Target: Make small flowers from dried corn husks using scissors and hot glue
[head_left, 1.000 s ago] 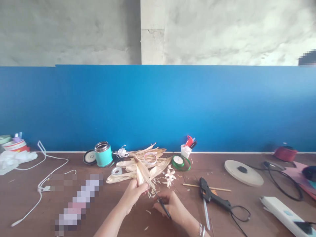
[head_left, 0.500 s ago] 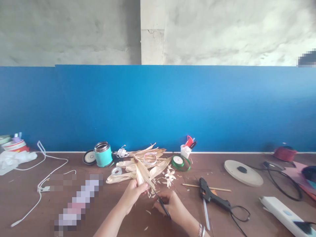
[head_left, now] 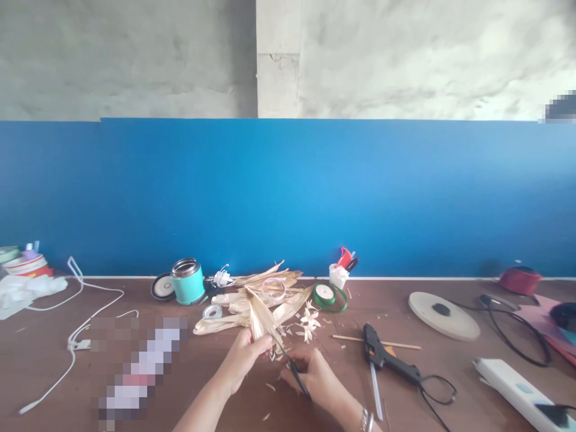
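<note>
Over the last second almost nothing has shifted, so the work seems held at one spot. The left hand [head_left: 245,355] pinches a dry husk [head_left: 258,315] pointing towards twelve o'clock; the right hand [head_left: 317,379], between three and four o'clock from it, grips apparent scissors [head_left: 297,375], tip at the husk's edge.

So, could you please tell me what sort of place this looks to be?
Most likely a craft worktable, perhaps in a workshop: a glue gun and a roll of green ribbon are on the brown table, and the left hand holds a pale husk, with other husks nearby.
</note>
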`<state>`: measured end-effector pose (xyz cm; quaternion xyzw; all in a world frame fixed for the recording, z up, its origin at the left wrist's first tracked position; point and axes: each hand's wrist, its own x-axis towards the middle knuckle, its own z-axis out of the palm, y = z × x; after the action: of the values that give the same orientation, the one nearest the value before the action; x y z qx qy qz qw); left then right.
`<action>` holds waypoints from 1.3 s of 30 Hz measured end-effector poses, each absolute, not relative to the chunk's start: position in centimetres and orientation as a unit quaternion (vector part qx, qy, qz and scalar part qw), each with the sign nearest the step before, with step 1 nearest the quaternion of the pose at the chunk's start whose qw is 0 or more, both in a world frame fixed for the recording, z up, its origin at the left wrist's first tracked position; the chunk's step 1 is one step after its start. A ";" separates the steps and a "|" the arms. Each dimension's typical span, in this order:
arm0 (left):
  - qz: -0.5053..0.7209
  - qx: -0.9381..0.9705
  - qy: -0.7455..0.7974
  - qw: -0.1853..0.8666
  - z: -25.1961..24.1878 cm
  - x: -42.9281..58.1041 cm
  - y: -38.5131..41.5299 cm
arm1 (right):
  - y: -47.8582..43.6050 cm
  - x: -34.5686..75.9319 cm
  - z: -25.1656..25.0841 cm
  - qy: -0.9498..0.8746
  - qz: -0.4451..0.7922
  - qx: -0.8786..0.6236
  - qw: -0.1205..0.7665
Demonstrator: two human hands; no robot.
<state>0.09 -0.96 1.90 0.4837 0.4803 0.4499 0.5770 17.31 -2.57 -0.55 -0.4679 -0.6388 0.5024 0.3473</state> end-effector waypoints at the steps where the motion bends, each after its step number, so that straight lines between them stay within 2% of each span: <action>1: 0.450 0.482 0.479 0.579 1.9 0.1 -1.0 | -2.6 17.3 -0.6 -0.639 0.501 -0.470 0.346; 11: 0.464 0.432 0.473 0.611 2.2 0.3 -1.3 | -2.3 17.3 -1.4 -0.621 0.504 -0.481 0.357; 17: 0.496 0.442 0.492 0.562 2.1 0.1 -0.8 | -2.6 17.1 -0.6 -0.626 0.510 -0.479 0.345; 39: 0.526 0.373 0.411 0.645 2.0 1.3 -1.5 | -2.3 17.0 -1.7 -0.579 0.550 -0.476 0.367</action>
<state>1.28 -1.52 2.01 0.3726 0.4112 0.5258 0.6446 17.04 -2.33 -1.65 -0.4765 -0.5790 0.5504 0.3672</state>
